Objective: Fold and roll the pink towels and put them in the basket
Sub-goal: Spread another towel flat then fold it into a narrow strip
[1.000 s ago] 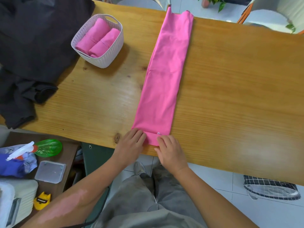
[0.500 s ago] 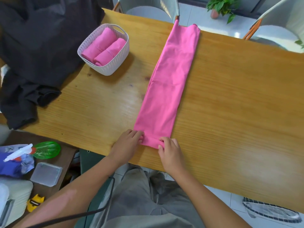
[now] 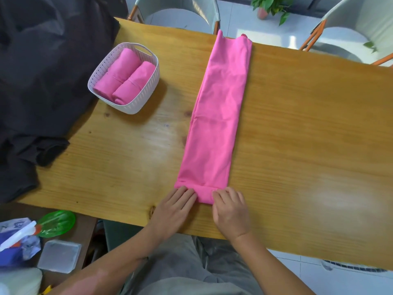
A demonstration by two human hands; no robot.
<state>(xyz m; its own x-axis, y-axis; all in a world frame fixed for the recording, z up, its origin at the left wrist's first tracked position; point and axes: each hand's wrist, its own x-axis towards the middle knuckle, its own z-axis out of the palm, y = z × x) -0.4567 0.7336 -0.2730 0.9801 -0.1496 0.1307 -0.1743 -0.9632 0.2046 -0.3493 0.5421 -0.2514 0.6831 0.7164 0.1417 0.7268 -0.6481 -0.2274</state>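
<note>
A long pink towel (image 3: 219, 116), folded into a narrow strip, lies across the wooden table (image 3: 297, 135) from the far edge to the near edge. Its near end is turned up into a small roll (image 3: 205, 193). My left hand (image 3: 173, 211) and my right hand (image 3: 230, 211) sit side by side on that roll, fingertips curled onto its two ends. A white perforated basket (image 3: 146, 96) stands at the left of the table and holds two rolled pink towels (image 3: 125, 79).
A pile of black cloth (image 3: 38, 81) covers the table's left end. Chairs (image 3: 180, 11) and a potted plant (image 3: 270, 7) stand beyond the far edge. A low side table at the lower left holds a green dish (image 3: 56, 223), a spray bottle (image 3: 18, 235) and a clear box (image 3: 59, 255).
The towel's near end has been turned over into a small roll, and both hands have shifted slightly forward on it. The camera has tilted up a little.
</note>
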